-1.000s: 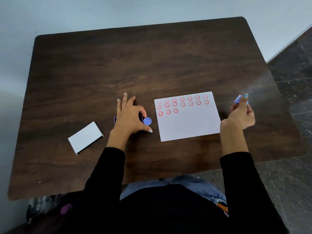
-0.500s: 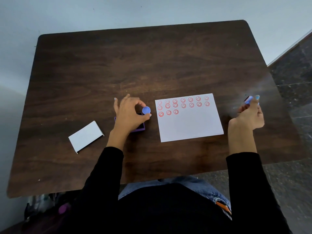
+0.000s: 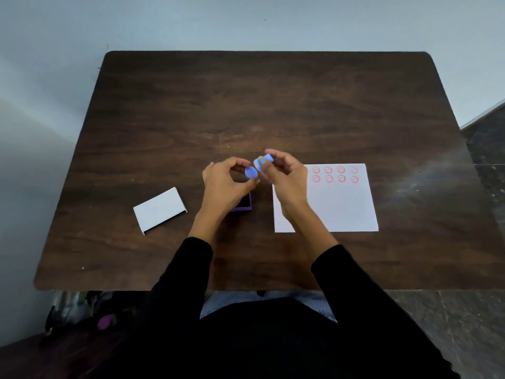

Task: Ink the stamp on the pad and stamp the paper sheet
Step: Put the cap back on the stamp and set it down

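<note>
1. Stamp [image 3: 266, 160]: one blue stamp, raised above the desk [image 3: 246, 91] in the right hand [image 3: 284, 179], just beside a blue round cap [image 3: 250, 172] pinched in the left hand [image 3: 226, 184].
2. One white box [image 3: 159, 210] lies on the desk at the left, well apart from the hands.
3. Left grip: clenched on the cap between thumb and fingertips.
4. One purple ink pad [image 3: 243, 205] sits on the desk under the left hand, partly hidden.
5. Right grip: grasping the stamp at the fingertips.
6. One white sheet [image 3: 341, 206] lies flat at the right, with eight red smiley prints [image 3: 335, 174] showing in two rows of four; the right hand covers its left part.
</note>
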Tool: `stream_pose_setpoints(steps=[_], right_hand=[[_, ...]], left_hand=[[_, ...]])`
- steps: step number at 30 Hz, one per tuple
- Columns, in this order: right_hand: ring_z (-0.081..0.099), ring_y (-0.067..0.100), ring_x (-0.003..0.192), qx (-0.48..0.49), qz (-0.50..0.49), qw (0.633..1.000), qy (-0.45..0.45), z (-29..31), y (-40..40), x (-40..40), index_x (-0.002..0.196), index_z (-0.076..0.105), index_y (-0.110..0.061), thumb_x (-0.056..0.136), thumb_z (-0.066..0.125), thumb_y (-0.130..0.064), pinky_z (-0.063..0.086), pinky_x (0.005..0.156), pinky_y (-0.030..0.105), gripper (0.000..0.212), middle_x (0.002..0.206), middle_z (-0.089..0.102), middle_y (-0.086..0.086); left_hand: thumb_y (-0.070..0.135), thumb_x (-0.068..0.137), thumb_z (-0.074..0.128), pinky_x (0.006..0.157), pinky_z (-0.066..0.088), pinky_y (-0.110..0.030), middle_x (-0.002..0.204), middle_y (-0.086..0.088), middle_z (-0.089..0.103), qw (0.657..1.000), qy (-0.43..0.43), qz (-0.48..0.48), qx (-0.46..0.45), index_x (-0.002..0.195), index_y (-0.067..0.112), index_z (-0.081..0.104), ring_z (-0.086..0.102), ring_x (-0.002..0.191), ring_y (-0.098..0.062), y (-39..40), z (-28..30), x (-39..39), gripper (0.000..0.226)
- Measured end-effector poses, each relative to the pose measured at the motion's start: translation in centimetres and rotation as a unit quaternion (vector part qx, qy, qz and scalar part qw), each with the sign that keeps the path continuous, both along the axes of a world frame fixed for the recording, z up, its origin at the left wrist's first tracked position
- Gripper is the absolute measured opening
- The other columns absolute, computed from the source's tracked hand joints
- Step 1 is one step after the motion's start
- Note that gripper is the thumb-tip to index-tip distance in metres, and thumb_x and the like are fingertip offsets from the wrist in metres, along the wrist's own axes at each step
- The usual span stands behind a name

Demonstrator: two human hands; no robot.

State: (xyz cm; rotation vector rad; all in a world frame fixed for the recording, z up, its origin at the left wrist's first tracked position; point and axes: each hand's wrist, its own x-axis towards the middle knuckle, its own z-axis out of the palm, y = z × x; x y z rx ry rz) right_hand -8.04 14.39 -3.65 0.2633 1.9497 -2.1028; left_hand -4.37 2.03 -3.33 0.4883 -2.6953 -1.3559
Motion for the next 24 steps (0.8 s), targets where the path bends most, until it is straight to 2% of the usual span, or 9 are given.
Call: stream_pose_setpoints(steps=[2,4,5,7,9,11,16,21,24], right_hand=[[0.068,0.022,0.096,0.022,0.027,0.999,-0.002,-0.3,-0.6,0.3,0.104,0.065,-0.013,0.079,0.072,-0.011,0.056,0.088,0.042,0.026,0.1,0.07,0.009],[0.067,0.022,0.097,0.026,0.036,0.999,-0.006,-0.4,-1.0,0.3,0.106,0.064,-0.012,0.079,0.071,-0.011,0.057,0.086,0.04,0.028,0.103,0.07,0.009],[0.067,0.021,0.096,0.027,0.039,0.999,-0.005,-0.4,-1.1,0.3,0.107,0.064,-0.012,0.079,0.071,-0.011,0.058,0.084,0.037,0.028,0.101,0.07,0.008],[0.068,0.019,0.094,0.021,0.047,0.999,-0.003,-0.3,-1.2,0.4,0.105,0.065,-0.012,0.08,0.071,-0.012,0.059,0.079,0.031,0.026,0.096,0.07,0.004],[0.069,0.019,0.093,0.005,0.051,0.999,-0.011,-0.3,-1.3,0.5,0.103,0.065,-0.013,0.081,0.07,-0.012,0.059,0.077,0.03,0.023,0.093,0.07,0.003],[0.069,0.019,0.093,0.006,0.05,0.999,-0.015,-0.3,-1.4,0.5,0.102,0.065,-0.013,0.081,0.07,-0.013,0.06,0.076,0.03,0.022,0.093,0.07,0.003],[0.07,0.019,0.09,-0.001,0.048,0.998,-0.027,-0.3,-1.3,0.6,0.1,0.066,-0.013,0.08,0.071,-0.012,0.06,0.073,0.03,0.021,0.097,0.07,0.008],[0.07,0.024,0.09,-0.051,0.07,0.993,-0.082,-0.1,-0.7,0.7,0.096,0.066,-0.008,0.077,0.072,-0.007,0.06,0.075,0.033,0.02,0.095,0.071,0.013],[0.071,0.024,0.087,-0.052,0.084,0.99,-0.105,0.1,-0.3,0.7,0.093,0.066,-0.007,0.075,0.074,-0.007,0.06,0.075,0.034,0.02,0.093,0.071,0.013]], left_hand=[[0.027,0.069,0.076,0.105,0.038,-0.051,0.086,0.017,0.067,1.0,0.008,0.0,0.007,0.096,0.026,0.068,0.062,0.089,-0.001,-0.1,0.1,0.3,0.027],[0.024,0.07,0.076,0.103,0.042,-0.048,0.085,0.019,0.065,1.0,0.012,0.01,0.019,0.097,0.025,0.069,0.06,0.083,0.005,-0.3,0.0,0.6,0.029],[0.023,0.07,0.077,0.101,0.045,-0.041,0.086,0.018,0.065,0.999,0.011,0.015,0.027,0.099,0.024,0.07,0.059,0.082,0.008,-0.3,0.0,0.6,0.03],[0.022,0.071,0.078,0.089,0.049,-0.014,0.09,0.013,0.069,0.998,0.017,0.03,0.046,0.102,0.022,0.07,0.058,0.079,0.015,-0.5,0.0,0.8,0.032],[0.021,0.072,0.078,0.073,0.041,0.004,0.091,0.01,0.071,0.997,0.016,0.04,0.056,0.102,0.021,0.07,0.056,0.077,0.022,-0.6,-0.1,1.0,0.031],[0.022,0.072,0.078,0.071,0.042,0.003,0.09,0.01,0.071,0.997,0.017,0.044,0.058,0.101,0.021,0.071,0.058,0.078,0.02,-0.8,-0.2,1.2,0.03],[0.023,0.073,0.078,0.086,0.049,-0.021,0.098,0.005,0.072,0.996,0.027,0.05,0.075,0.103,0.019,0.072,0.064,0.094,-0.003,-0.9,0.2,1.7,0.031],[0.017,0.073,0.077,0.074,0.047,-0.004,0.097,-0.002,0.074,0.996,0.019,0.024,0.089,0.103,0.013,0.072,0.064,0.083,0.003,-1.0,0.5,2.0,0.031],[0.016,0.074,0.077,0.075,0.045,-0.006,0.1,-0.004,0.074,0.997,0.002,0.013,0.075,0.104,0.012,0.071,0.063,0.088,-0.003,-0.9,0.5,2.1,0.031]])
